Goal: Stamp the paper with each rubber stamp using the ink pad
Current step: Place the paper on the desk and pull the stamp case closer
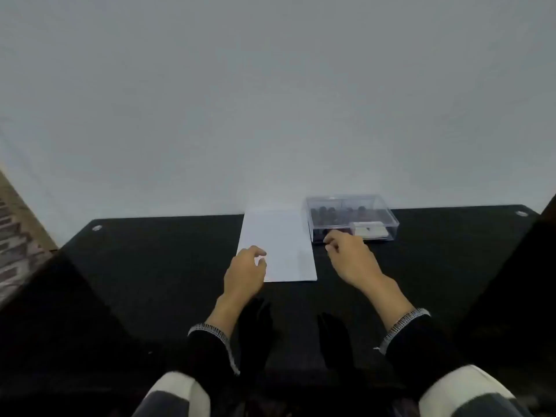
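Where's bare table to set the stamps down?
Bare black table lies left of the paper, and right of the clear box. Crowded: right hand at the box, left hand on the paper.

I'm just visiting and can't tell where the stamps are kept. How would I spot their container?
Find the black table against the pale wall. At its far edge a white paper lies flat; the box sits just right of it, beyond the right hand. It is the only see-through thing there, a clear plastic case with dark stamps inside.
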Demonstrator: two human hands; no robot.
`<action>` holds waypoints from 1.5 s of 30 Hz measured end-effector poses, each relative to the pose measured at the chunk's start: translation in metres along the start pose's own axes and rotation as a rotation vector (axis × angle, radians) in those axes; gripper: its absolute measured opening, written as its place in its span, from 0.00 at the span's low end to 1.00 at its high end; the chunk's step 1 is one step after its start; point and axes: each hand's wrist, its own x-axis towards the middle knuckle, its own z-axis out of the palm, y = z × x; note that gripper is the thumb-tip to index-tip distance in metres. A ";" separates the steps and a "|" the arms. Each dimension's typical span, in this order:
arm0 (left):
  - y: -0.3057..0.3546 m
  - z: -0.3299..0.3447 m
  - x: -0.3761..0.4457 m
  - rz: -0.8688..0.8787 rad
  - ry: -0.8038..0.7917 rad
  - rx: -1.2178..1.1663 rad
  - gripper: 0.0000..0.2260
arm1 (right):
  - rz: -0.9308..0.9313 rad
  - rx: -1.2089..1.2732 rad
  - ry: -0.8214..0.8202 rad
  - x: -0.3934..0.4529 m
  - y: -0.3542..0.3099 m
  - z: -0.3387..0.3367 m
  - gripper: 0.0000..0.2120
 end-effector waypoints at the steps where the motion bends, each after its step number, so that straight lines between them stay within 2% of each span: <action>1: -0.008 0.005 -0.001 -0.042 0.000 0.018 0.11 | 0.041 0.006 -0.015 0.001 0.004 0.009 0.10; 5: -0.045 0.031 0.000 -0.244 0.082 0.151 0.16 | 0.154 0.051 -0.061 0.008 0.026 0.051 0.11; 8: -0.060 0.039 0.006 -0.302 0.190 0.179 0.20 | 0.222 0.094 -0.069 0.015 0.033 0.075 0.15; 12: -0.068 0.049 0.010 -0.282 0.267 0.203 0.22 | 0.322 0.073 -0.045 0.023 0.031 0.101 0.21; 18: -0.072 0.054 0.014 -0.266 0.274 0.280 0.24 | 0.459 -0.048 0.015 0.036 0.015 0.127 0.25; 21: -0.073 0.054 0.013 -0.263 0.271 0.308 0.24 | 0.553 -0.027 -0.026 0.044 0.008 0.127 0.26; 29: -0.074 0.054 0.014 -0.266 0.272 0.289 0.25 | 0.618 0.087 -0.045 0.056 -0.011 0.131 0.22; 34: -0.075 0.054 0.015 -0.271 0.271 0.271 0.25 | 0.691 0.215 -0.115 0.056 -0.004 0.127 0.12; 38: -0.075 0.053 0.015 -0.276 0.265 0.258 0.26 | 0.639 0.356 0.023 0.045 -0.007 0.128 0.15; 41: -0.074 0.052 0.014 -0.262 0.273 0.232 0.25 | 0.593 0.498 0.104 0.031 -0.006 0.125 0.11; 45: -0.073 0.051 0.013 -0.250 0.286 0.214 0.23 | 0.529 0.398 0.091 0.010 0.003 0.119 0.07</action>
